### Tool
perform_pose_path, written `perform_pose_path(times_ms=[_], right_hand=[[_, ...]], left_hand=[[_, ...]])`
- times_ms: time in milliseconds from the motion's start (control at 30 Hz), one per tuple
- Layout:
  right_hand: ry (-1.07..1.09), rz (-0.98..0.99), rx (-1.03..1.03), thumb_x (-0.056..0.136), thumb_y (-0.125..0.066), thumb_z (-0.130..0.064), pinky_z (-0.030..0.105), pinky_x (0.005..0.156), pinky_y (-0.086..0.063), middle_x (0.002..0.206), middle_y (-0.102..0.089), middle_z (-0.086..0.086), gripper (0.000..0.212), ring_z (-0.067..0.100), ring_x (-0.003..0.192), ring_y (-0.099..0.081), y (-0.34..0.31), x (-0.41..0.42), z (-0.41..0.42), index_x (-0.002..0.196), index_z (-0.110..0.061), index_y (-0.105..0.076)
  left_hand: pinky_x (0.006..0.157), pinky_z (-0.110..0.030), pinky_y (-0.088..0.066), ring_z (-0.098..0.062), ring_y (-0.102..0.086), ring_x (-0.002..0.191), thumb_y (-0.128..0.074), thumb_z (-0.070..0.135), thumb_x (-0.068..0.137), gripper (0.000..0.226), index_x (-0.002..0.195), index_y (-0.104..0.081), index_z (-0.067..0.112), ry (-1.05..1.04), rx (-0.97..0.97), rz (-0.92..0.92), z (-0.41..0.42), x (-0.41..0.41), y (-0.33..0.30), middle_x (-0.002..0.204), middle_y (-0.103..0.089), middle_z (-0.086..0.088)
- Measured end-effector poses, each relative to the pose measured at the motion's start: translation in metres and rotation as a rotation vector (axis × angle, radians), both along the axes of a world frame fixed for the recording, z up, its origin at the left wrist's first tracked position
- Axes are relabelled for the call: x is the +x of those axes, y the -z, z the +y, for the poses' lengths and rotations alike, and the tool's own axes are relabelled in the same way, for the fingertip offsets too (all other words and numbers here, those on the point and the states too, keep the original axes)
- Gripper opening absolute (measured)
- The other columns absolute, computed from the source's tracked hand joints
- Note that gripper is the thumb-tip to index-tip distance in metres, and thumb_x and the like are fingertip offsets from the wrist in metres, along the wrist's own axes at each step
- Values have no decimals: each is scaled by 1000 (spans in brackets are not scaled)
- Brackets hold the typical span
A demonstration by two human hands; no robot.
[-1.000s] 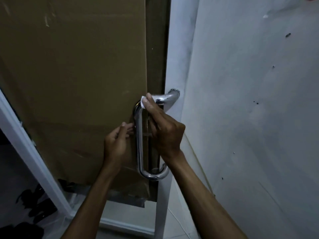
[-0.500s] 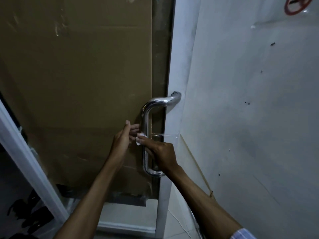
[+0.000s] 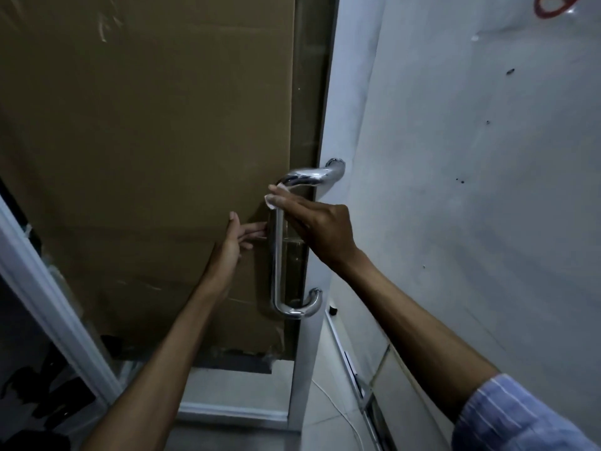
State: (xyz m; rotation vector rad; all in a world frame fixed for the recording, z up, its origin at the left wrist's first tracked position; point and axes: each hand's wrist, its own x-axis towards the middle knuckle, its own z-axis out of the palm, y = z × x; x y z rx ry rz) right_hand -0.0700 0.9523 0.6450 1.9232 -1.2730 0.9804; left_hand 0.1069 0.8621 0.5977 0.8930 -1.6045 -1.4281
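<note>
Right hand (image 3: 320,229) reaches in from the right, fingers stretched leftward, tips pinching a small white wipe (image 3: 271,200) against the door handle (image 3: 278,265) just below its top bend. Thumb mostly hidden behind the fingers, so the grip under the wipe is only partly readable. Left hand (image 3: 231,244) comes up from lower left, fingers straight and loosely spread, tips touching or just beside the bar's left side at mid height; can't tell if it presses the bar or the cardboard behind.

Key relation: handle is a chrome D-pull, long axis vertical, standing off the door edge, directly ahead of both hands. Right hand sits at the top of the bar and is the nearer one for wiping; most of the bar runs down below it, so the likely stroke is downward along that axis toward the bottom bend. Left hand lies in that path on the left.

Behind the handle: brown cardboard sheet (image 3: 146,157) covering the glass door, white door frame (image 3: 328,118) to the right, then a scuffed white wall (image 3: 471,206). Striped sleeve (image 3: 520,415) near right, tiled floor (image 3: 328,421) below. Dim light
</note>
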Motion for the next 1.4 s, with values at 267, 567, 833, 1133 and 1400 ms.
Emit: perform_pose_path(times_ms=[267, 567, 833, 1133, 1400], right_hand=[[-5, 133, 164, 107, -56, -27, 37, 62, -60, 145, -61, -11, 35, 17, 94, -77, 63, -15, -7, 141, -30, -64], [60, 180, 567, 105, -57, -34, 31, 79, -57, 141, -65, -16, 40, 12, 103, -75, 120, -23, -6, 143, -44, -53], [-10, -154, 505, 109, -52, -40, 33, 80, -60, 130, -72, -9, 30, 12, 100, -75, 135, -2, 19, 131, -31, -70], [277, -579, 264, 101, -64, -29, 10, 70, -48, 119, -74, -22, 24, -14, 78, -65, 117, -33, 64, 121, -36, -76], [521, -839, 209, 96, -66, -26, 25, 51, -36, 70, -70, -9, 24, 10, 46, -47, 116, -93, 80, 111, -42, -76]], left_hand=[[80, -36, -32, -11, -52, 88, -8, 75, 96, 80, 108, -76, 34, 45, 76, 5, -9, 0, 4, 116, -76, 7], [73, -32, -33, -8, -48, 79, -12, 69, 103, 72, 103, -75, 34, 54, 69, 14, -17, -8, 13, 116, -74, 10], [73, -23, -39, 17, -57, 71, -20, 42, 114, 58, 115, -73, 20, -33, -27, 58, 4, -8, 10, 108, -72, 12], [82, -36, -52, -9, -61, 95, -53, 11, 105, 17, 101, -69, 14, -423, -599, 147, 67, -24, 46, 100, -65, 5], [74, -34, -56, -9, -64, 87, -56, 13, 103, 12, 97, -67, 12, -28, -830, 43, 102, -102, 65, 92, -64, 4]])
